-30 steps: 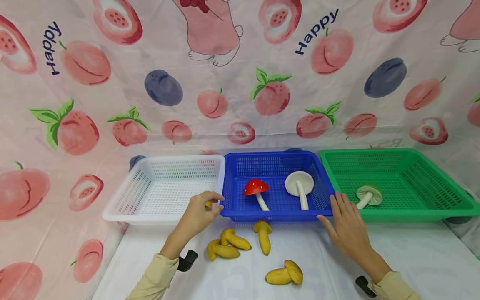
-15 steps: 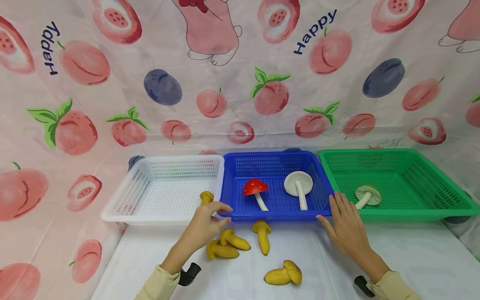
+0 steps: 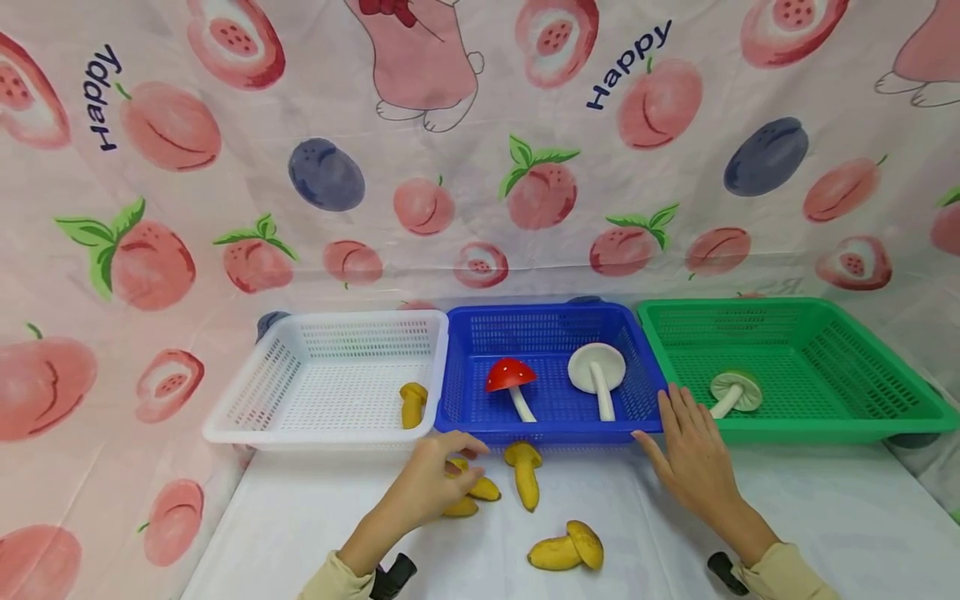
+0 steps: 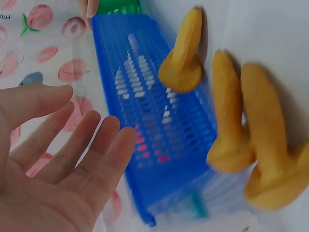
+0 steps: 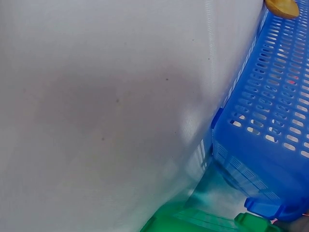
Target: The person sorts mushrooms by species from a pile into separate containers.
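In the head view my left hand [image 3: 431, 477] hovers over a pair of yellow toy mushrooms [image 3: 487, 490] on the table, partly covering them. The left wrist view shows this hand [image 4: 63, 179] with fingers loosely bent and nothing between them; the pair lies to its right. Another yellow mushroom [image 3: 528, 483] is just in front of the blue basket [image 3: 555, 432], and one more yellow mushroom [image 3: 566, 548] lies nearer me. Inside the white basket [image 3: 300, 437] stands a yellow mushroom [image 3: 412, 406]. My right hand [image 3: 697, 458] rests with straight fingers where the blue and green baskets meet.
A red-capped mushroom [image 3: 512, 377] and a white mushroom [image 3: 597, 369] are in the blue basket. The green basket [image 3: 840, 429] at the right holds a green-capped mushroom [image 3: 735, 392]. Behind the row hangs a fruit-printed cloth [image 3: 480, 208].
My left hand has let go of a yellow mushroom in the white basket, then come back toward me and right, over the pair on the table. The right hand has stayed put.
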Available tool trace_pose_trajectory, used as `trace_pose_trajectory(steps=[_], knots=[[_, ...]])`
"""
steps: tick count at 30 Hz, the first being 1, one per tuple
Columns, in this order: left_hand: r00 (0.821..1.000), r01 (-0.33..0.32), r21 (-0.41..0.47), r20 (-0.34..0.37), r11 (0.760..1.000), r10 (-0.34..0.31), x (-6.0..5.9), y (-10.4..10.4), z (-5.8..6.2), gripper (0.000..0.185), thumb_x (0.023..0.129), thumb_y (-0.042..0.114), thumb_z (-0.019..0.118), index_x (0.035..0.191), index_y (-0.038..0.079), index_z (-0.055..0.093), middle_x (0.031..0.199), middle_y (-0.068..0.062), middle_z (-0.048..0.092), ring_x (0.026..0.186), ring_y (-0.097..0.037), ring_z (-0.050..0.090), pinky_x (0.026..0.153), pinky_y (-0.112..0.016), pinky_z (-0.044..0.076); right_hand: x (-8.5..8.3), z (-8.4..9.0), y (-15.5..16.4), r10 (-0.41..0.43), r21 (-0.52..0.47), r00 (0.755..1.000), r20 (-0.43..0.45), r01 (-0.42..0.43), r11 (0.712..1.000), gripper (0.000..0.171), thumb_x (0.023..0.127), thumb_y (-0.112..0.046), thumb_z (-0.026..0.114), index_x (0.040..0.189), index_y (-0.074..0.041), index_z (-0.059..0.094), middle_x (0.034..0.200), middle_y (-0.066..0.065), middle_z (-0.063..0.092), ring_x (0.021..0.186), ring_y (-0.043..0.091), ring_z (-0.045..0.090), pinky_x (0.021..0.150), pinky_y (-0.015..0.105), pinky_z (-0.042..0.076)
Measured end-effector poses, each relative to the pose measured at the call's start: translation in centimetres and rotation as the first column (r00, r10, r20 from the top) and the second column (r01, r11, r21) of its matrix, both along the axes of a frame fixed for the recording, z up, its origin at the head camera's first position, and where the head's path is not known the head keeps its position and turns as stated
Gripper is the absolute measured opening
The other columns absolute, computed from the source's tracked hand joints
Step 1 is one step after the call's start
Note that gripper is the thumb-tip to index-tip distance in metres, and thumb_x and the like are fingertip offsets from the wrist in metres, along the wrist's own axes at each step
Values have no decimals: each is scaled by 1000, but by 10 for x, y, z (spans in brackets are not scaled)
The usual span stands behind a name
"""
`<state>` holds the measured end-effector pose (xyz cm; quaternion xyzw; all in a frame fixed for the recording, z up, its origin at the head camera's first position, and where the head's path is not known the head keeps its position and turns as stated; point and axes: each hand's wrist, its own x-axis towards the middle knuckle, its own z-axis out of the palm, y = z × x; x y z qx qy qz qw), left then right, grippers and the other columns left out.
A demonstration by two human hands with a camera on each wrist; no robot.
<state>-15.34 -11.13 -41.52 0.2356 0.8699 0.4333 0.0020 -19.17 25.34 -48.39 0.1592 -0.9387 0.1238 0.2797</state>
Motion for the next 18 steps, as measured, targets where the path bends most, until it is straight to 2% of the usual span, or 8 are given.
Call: trace_pose_trajectory(steps=[5, 11, 18], knots=[[997, 44, 32, 55, 998, -46, 4, 7, -11, 18, 83, 3, 68, 100, 9, 69, 98, 0, 67, 91, -21, 63, 71, -22, 54, 0, 0, -1, 0, -6, 1000, -9, 0, 1000, 71, 94, -44, 51, 137, 11, 39, 141, 32, 36, 132, 45, 31, 114, 48, 12], [993, 64, 74, 97, 995, -71, 12, 15, -24, 17, 81, 3, 70, 97, 9, 69, 95, 1, 67, 88, -20, 65, 71, -23, 54, 0, -1, -1, -3, -2, 1000, -8, 3, 1000, 72, 94, -45, 51, 138, 11, 38, 141, 32, 36, 132, 45, 31, 114, 49, 13], [986, 76, 66, 143, 995, -85, 20, 22, -31, 18, 82, 5, 70, 98, 12, 69, 95, 4, 67, 90, -17, 64, 70, -22, 53, -1, -2, 0, -5, -2, 1000, 1, 5, 1000, 72, 94, -45, 52, 138, 11, 38, 141, 32, 35, 133, 44, 30, 114, 50, 12]])
